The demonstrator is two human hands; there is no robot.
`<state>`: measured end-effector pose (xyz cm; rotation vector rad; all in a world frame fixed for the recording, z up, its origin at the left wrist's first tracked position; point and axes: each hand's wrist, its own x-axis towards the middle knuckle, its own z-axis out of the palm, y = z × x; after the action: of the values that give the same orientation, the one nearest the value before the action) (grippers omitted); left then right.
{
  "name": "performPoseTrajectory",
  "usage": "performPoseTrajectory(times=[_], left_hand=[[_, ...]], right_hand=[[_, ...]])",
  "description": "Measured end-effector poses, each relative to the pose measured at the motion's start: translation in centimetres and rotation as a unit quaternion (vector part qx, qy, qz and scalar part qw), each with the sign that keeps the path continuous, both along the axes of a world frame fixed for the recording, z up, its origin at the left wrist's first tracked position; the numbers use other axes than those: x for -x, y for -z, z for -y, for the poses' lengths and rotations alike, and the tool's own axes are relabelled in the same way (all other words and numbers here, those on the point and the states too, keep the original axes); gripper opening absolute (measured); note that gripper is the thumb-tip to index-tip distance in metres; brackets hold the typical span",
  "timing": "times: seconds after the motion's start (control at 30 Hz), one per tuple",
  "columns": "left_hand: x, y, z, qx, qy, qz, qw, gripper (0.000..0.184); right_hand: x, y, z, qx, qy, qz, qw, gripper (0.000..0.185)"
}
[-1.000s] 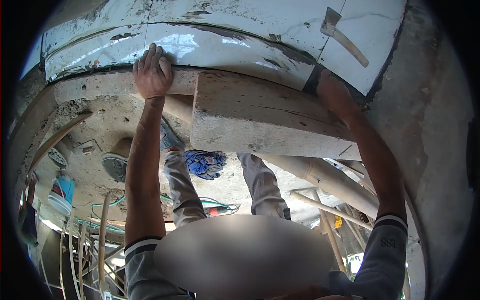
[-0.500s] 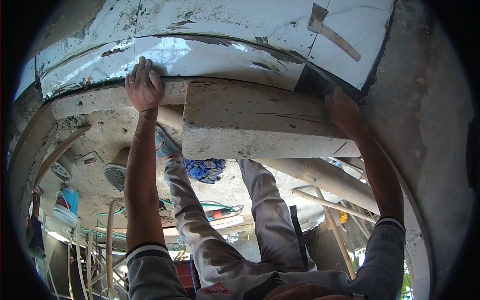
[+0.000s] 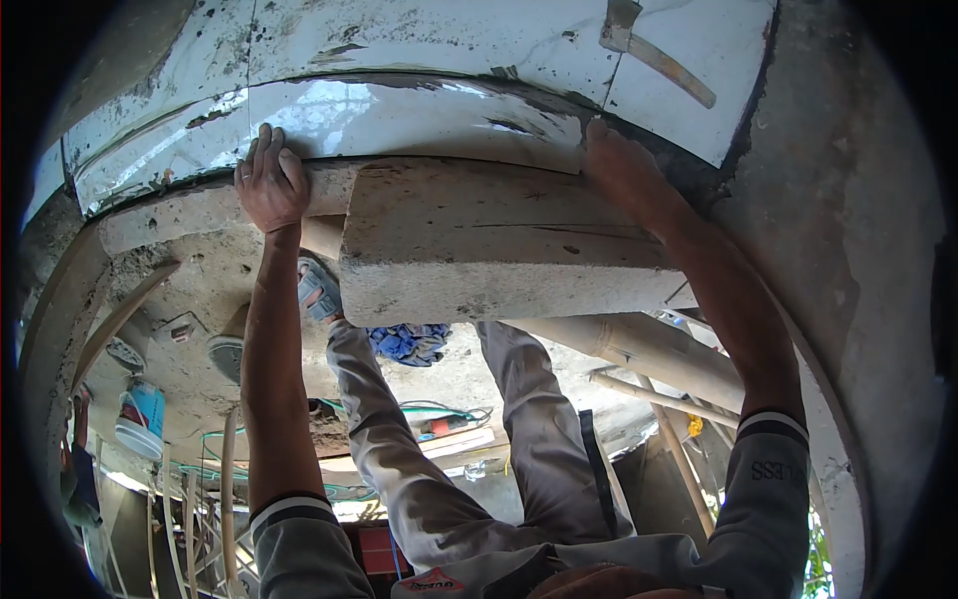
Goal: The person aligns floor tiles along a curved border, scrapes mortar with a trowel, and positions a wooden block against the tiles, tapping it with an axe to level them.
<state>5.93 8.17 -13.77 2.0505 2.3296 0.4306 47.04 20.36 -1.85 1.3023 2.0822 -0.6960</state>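
A long, glossy white tile strip (image 3: 419, 120) curves along the edge in front of me, smeared with grey mortar. My left hand (image 3: 271, 185) lies at its near edge, fingers stretched onto the tile and thumb apart. At the strip's right end is my right hand (image 3: 624, 170), its fingers curled together and slightly blurred. Whatever those fingers may hold is hidden. A dark gap (image 3: 684, 160) lies just right of that hand. Below the tile, between my forearms, sits a thick, dusty board-like block (image 3: 499, 225).
A small hatchet-like tool (image 3: 671, 70) with a wooden handle rests on the upper tiles. Bamboo poles (image 3: 649, 349) slant below the block. Down on the floor are a blue cloth (image 3: 409, 342), a white-and-blue bucket (image 3: 140, 419) and green cords (image 3: 439, 407).
My right hand has moved left and upward, from beside the dark gap to the tile strip's right end. The left hand stays on the tile's edge. My view has shifted slightly.
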Motion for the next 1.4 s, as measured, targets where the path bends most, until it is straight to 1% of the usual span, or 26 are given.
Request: performPoseTrajectory(times=[0.07, 0.1, 0.17, 0.23, 0.27, 0.33, 0.37, 0.43, 0.47, 0.5, 0.53, 0.57, 0.63, 0.67, 0.73, 0.77, 0.83, 0.87, 0.93, 1.07, 1.13, 1.23, 1.3, 1.37, 1.4], left_hand=[[0.2, 0.2, 0.0, -0.002, 0.006, -0.005, 1.000, 0.034], [0.1, 0.2, 0.0, -0.003, 0.010, -0.011, 1.000, 0.034], [-0.2, 0.2, 0.0, 0.002, 0.019, 0.001, 1.000, 0.034], [-0.1, -0.2, 0.0, 0.007, 0.005, -0.007, 1.000, 0.034], [-0.2, -0.2, 0.2, 0.007, 0.004, -0.004, 1.000, 0.034], [0.0, 0.0, -0.1, 0.000, 0.004, -0.006, 1.000, 0.033], [0.1, 0.2, -0.3, -0.002, 0.002, -0.007, 1.000, 0.033], [-0.1, -0.2, 0.0, 0.001, -0.002, -0.001, 1.000, 0.033], [0.3, -0.1, -0.1, -0.002, -0.009, -0.006, 1.000, 0.033], [0.2, 0.2, -0.2, -0.005, -0.008, -0.003, 1.000, 0.033], [0.1, 0.1, -0.1, -0.003, -0.006, 0.002, 1.000, 0.033], [0.0, 0.1, 0.0, 0.004, -0.013, 0.000, 1.000, 0.032], [-0.3, -0.7, 0.5, 0.013, -0.004, 0.004, 1.000, 0.033], [-0.1, -0.8, -0.2, 0.004, 0.001, 0.000, 1.000, 0.033], [0.1, -0.5, -0.3, -0.001, 0.002, -0.009, 1.000, 0.033], [0.2, -0.3, -0.2, -0.008, 0.004, -0.004, 1.000, 0.033], [0.1, -0.1, -0.1, -0.013, 0.008, 0.003, 1.000, 0.032], [0.1, 0.0, -0.1, -0.016, 0.009, 0.001, 1.000, 0.032], [0.2, 0.0, -0.1, -0.019, 0.011, -0.001, 1.000, 0.032], [0.2, 0.1, -0.2, -0.015, 0.003, -0.004, 1.000, 0.032], [0.3, 0.2, 0.1, -0.011, -0.001, -0.005, 1.000, 0.032], [0.2, 0.4, -0.1, -0.012, -0.002, -0.003, 1.000, 0.032], [0.2, 0.3, 0.0, -0.017, -0.006, 0.016, 1.000, 0.032], [0.3, 0.4, -0.2, -0.014, -0.006, 0.009, 1.000, 0.032], [0.2, 0.3, 0.1, -0.010, -0.005, 0.003, 1.000, 0.032]], right_hand=[[-1.3, 1.3, 0.3, -0.063, -0.080, 0.020, 0.995, 0.018], [-3.1, 1.5, 0.1, -0.061, -0.077, 0.023, 0.995, 0.018], [-9.4, 0.9, -0.1, -0.062, -0.114, 0.090, 0.987, 0.010], [-15.2, 0.5, -0.3, -0.049, -0.093, 0.195, 0.975, 0.009], [-16.2, 0.0, 0.0, -0.049, -0.094, 0.199, 0.974, 0.009], [-17.5, -0.3, -0.2, -0.025, -0.178, 0.223, 0.958, 0.017], [-18.6, -0.3, -0.1, -0.028, -0.180, 0.222, 0.958, 0.017], [-21.7, -0.8, 1.9, -0.017, 0.020, 0.187, 0.982, 0.017], [-22.2, -1.7, 1.8, -0.022, 0.014, 0.182, 0.983, 0.017], [-23.0, -3.7, 2.6, -0.052, -0.042, 0.199, 0.978, 0.020], [-22.6, -5.2, 3.3, -0.079, -0.098, 0.216, 0.968, 0.023], [-22.0, -5.5, 2.8, -0.078, -0.103, 0.213, 0.968, 0.023], [-18.1, -8.2, 2.3, 0.044, 0.039, 0.270, 0.961, 0.026], [-17.7, -7.8, 2.2, 0.035, 0.039, 0.267, 0.962, 0.026], [-17.0, -7.3, 2.6, -0.001, 0.000, 0.207, 0.978, 0.027], [-16.9, -7.2, 2.9, 0.002, 0.001, 0.210, 0.978, 0.027], [-14.9, -7.1, 2.6, 0.010, 0.031, 0.166, 0.986, 0.029], [-13.7, -7.4, 2.5, 0.012, 0.032, 0.167, 0.985, 0.029], [-11.9, -7.7, 2.2, 0.025, 0.097, 0.138, 0.985, 0.031], [-12.2, -8.0, 2.3, 0.023, 0.104, 0.117, 0.987, 0.032], [-12.2, -8.2, 2.4, -0.009, 0.109, 0.081, 0.991, 0.030], [-11.6, -6.9, 1.2, -0.010, 0.087, 0.115, 0.990, 0.028], [-11.3, -5.3, 0.7, -0.008, 0.084, 0.114, 0.990, 0.027], [-11.1, -4.5, 0.8, 0.000, 0.080, 0.113, 0.990, 0.026], [-11.1, -4.5, 1.2, 0.029, 0.060, 0.099, 0.993, 0.023]])
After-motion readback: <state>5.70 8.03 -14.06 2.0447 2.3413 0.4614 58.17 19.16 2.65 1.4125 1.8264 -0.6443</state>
